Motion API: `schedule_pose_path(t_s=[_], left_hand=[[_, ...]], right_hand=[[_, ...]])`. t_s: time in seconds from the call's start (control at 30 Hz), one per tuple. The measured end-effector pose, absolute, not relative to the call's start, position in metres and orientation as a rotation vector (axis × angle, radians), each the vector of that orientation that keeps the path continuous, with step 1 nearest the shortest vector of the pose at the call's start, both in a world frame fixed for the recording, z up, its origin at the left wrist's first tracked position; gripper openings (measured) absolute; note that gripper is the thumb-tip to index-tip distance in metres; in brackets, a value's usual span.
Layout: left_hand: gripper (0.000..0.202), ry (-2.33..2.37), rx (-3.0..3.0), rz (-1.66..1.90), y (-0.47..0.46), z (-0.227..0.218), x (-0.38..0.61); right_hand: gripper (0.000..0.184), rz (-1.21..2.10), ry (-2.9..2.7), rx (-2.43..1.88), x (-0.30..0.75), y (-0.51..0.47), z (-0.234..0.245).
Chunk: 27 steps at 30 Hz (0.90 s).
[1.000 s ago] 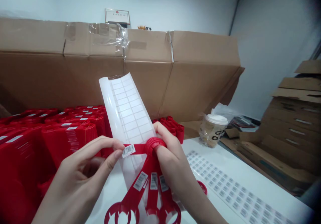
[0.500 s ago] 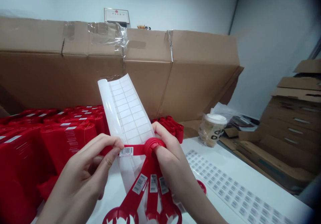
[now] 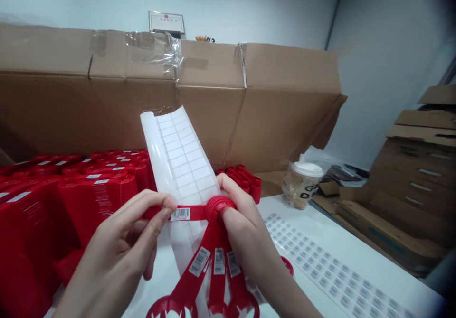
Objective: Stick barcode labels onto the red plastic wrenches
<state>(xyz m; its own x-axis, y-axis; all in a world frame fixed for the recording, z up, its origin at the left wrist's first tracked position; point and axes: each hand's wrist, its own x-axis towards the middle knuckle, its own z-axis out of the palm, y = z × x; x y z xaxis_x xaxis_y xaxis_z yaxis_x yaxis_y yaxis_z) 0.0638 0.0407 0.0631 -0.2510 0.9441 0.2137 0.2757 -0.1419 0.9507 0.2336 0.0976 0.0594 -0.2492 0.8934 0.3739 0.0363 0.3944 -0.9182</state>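
Barcode label (image 3: 180, 214) sits just right of my left fingers (image 3: 156, 199), pinched on its red strip (image 3: 198, 212), long axis running sideways to the stacked ring ends (image 3: 218, 205) my right fingers (image 3: 235, 225) grip.

Paper cup (image 3: 302, 192): large black characters, G above D. Horizontal red strip (image 3: 198, 212): one white barcode label (image 3: 180, 214); the small print below the bars is illegible. Three fanned red strips (image 3: 187, 285): one barcode label each, digits illegible. Printed label sheet (image 3: 325, 266): rows of small labels, too small to read. Framed certificate (image 3: 166, 23): red emblem above a line of illegible characters.
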Motion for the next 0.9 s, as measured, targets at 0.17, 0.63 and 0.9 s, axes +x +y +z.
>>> schedule_pose_path(t_s=[0.17,0.63,0.9], left_hand=[[0.053,1.496,1.449,1.405,0.044,0.060,0.058],[0.042,1.513,1.430,1.431,0.041,0.064,0.068],[0.040,1.530,1.478,1.441,0.044,0.063,0.068]], right_hand=[[0.020,1.042,-1.600,-0.840,0.233,0.098,0.058],[0.019,1.045,-1.593,-0.836,0.233,0.096,0.059],[0.020,1.066,-1.588,-0.816,0.233,0.091,0.062]])
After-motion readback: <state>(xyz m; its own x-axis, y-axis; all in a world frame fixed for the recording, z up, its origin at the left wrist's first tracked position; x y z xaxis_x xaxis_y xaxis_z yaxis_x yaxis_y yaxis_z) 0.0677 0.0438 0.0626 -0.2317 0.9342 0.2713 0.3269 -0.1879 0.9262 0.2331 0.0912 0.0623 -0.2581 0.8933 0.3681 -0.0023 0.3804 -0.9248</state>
